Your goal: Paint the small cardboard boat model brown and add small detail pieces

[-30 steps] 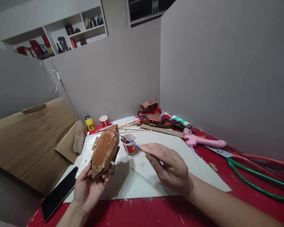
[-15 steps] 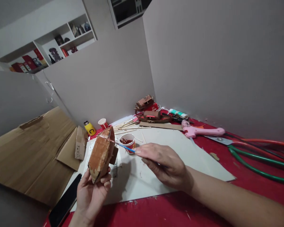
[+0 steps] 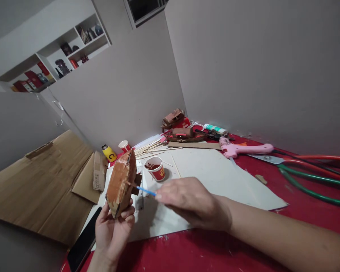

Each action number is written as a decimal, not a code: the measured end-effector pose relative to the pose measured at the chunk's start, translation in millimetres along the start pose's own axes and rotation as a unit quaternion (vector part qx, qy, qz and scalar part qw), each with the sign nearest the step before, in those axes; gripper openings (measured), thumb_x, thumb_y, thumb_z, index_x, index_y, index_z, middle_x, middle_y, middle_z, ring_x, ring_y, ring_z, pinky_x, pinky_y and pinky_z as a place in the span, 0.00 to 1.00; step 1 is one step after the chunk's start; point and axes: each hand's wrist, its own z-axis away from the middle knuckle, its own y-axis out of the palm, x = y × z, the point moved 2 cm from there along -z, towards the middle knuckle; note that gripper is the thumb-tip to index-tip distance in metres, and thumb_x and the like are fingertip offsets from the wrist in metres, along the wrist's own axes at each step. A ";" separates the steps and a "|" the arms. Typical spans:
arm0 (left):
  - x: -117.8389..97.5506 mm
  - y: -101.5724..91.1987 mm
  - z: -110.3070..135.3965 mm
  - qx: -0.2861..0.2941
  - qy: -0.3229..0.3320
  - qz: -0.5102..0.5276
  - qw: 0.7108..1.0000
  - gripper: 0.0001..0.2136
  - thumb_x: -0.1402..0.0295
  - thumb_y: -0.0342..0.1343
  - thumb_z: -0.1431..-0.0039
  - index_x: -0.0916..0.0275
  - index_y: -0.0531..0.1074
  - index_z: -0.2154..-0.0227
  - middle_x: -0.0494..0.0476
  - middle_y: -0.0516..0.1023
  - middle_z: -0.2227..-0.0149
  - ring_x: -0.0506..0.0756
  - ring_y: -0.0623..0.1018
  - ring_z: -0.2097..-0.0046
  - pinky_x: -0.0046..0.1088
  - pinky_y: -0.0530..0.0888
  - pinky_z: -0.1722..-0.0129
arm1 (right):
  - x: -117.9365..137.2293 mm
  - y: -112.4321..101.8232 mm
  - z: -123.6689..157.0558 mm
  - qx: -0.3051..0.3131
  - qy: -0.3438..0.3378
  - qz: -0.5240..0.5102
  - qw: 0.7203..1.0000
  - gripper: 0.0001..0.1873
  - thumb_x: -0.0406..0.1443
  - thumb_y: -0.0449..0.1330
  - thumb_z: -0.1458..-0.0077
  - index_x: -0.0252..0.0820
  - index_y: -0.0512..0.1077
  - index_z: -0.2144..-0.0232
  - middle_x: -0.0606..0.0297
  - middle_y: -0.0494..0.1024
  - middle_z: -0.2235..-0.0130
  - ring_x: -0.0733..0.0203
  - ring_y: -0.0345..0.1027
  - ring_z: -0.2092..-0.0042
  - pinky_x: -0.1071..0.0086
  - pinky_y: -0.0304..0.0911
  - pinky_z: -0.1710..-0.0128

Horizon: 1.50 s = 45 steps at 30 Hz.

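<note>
My left hand (image 3: 113, 230) grips the lower end of a cardboard boat hull (image 3: 121, 182), painted brown in patches, and holds it tilted above the table. My right hand (image 3: 192, 203) pinches a thin blue-handled paintbrush (image 3: 145, 190); the brush tip touches the hull's right side. Just behind them, a small red-and-white paper cup (image 3: 155, 169) with brown paint stands on a white sheet (image 3: 215, 177).
A black phone (image 3: 83, 243) lies at the sheet's left edge, by flattened cardboard (image 3: 39, 185). A pink glue gun (image 3: 243, 148), large scissors with red and green handles (image 3: 308, 170), wooden sticks (image 3: 151, 146), a yellow bottle (image 3: 108, 153), another cup (image 3: 124, 146) and brown model parts (image 3: 178, 126) line the back of the red table (image 3: 306, 211).
The brush has come away from the paint cup and moved down left onto the hull's side. My left hand has turned the hull more upright. The view has shifted to the right.
</note>
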 end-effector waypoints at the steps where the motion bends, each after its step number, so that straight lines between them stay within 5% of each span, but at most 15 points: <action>1: -0.7 0.0 0.3 0.002 0.002 0.001 1.000 0.12 0.67 0.52 0.41 0.69 0.78 0.66 0.67 0.75 0.67 0.50 0.67 0.73 0.24 0.71 0.74 | 2.1 0.1 -0.6 0.017 -0.018 -0.005 1.000 0.18 0.27 0.52 0.37 0.34 0.68 0.45 0.54 0.83 0.59 0.60 0.78 0.54 0.66 0.75 0.54; 4: -3.1 0.6 2.2 0.013 0.008 0.004 1.000 0.11 0.67 0.53 0.41 0.69 0.78 0.65 0.66 0.75 0.67 0.49 0.67 0.73 0.24 0.71 0.74 | 5.8 -3.2 -3.6 -0.027 0.006 -0.010 1.000 0.21 0.26 0.53 0.37 0.38 0.67 0.43 0.56 0.83 0.58 0.61 0.78 0.55 0.66 0.75 0.54; 6: -4.8 0.7 4.2 0.025 0.014 0.003 1.000 0.11 0.68 0.54 0.43 0.69 0.78 0.64 0.65 0.75 0.66 0.49 0.68 0.74 0.23 0.70 0.75 | 2.3 -5.9 -4.6 -0.132 0.111 -0.018 0.985 0.19 0.26 0.54 0.37 0.43 0.70 0.46 0.60 0.83 0.59 0.64 0.78 0.57 0.70 0.76 0.59; 9: -6.5 -1.0 7.4 0.055 0.026 -0.011 0.998 0.10 0.68 0.58 0.46 0.69 0.78 0.63 0.64 0.74 0.67 0.48 0.68 0.74 0.23 0.70 0.76 | -8.5 -1.6 -1.6 -0.263 0.299 -0.080 0.914 0.11 0.31 0.55 0.35 0.43 0.75 0.55 0.63 0.84 0.62 0.67 0.78 0.66 0.76 0.75 0.70; 12: -7.4 -3.4 10.3 0.103 0.034 -0.038 0.993 0.13 0.66 0.62 0.48 0.69 0.78 0.62 0.61 0.73 0.69 0.48 0.69 0.75 0.23 0.71 0.77 | -16.6 10.3 1.6 -0.261 0.415 -0.185 0.852 0.09 0.38 0.60 0.38 0.40 0.76 0.59 0.60 0.84 0.63 0.66 0.78 0.68 0.77 0.72 0.76; 15: -7.9 -3.1 13.7 0.143 0.030 -0.065 0.987 0.15 0.64 0.62 0.47 0.68 0.77 0.58 0.58 0.72 0.70 0.48 0.69 0.76 0.22 0.70 0.78 | -18.1 17.8 2.1 -0.214 0.470 -0.290 0.805 0.15 0.39 0.65 0.44 0.40 0.73 0.54 0.55 0.82 0.56 0.62 0.78 0.59 0.75 0.73 0.70; 22: 6.3 12.8 32.5 0.254 -0.013 -0.021 0.967 0.13 0.68 0.57 0.42 0.70 0.75 0.57 0.60 0.75 0.68 0.47 0.75 0.73 0.19 0.74 0.75 | -9.9 16.9 -14.4 -0.132 0.461 -0.470 0.741 0.35 0.38 0.73 0.55 0.48 0.65 0.46 0.56 0.69 0.40 0.56 0.62 0.39 0.58 0.62 0.41; 35: 74.4 47.2 46.5 0.301 -0.100 0.147 0.937 0.03 0.72 0.59 0.42 0.66 0.72 0.70 0.58 0.80 0.67 0.45 0.79 0.73 0.12 0.74 0.77 | 11.4 2.1 -18.5 -0.085 0.435 -0.562 0.698 0.45 0.41 0.74 0.60 0.50 0.61 0.41 0.58 0.63 0.36 0.51 0.51 0.34 0.54 0.50 0.37; 45: 88.4 60.0 52.5 0.277 -0.124 0.166 0.938 0.03 0.74 0.58 0.44 0.67 0.74 0.66 0.58 0.81 0.68 0.44 0.78 0.74 0.11 0.73 0.77 | 32.2 0.7 -26.2 -0.118 0.386 -0.596 0.694 0.35 0.40 0.74 0.58 0.50 0.68 0.47 0.63 0.73 0.47 0.54 0.63 0.42 0.58 0.52 0.39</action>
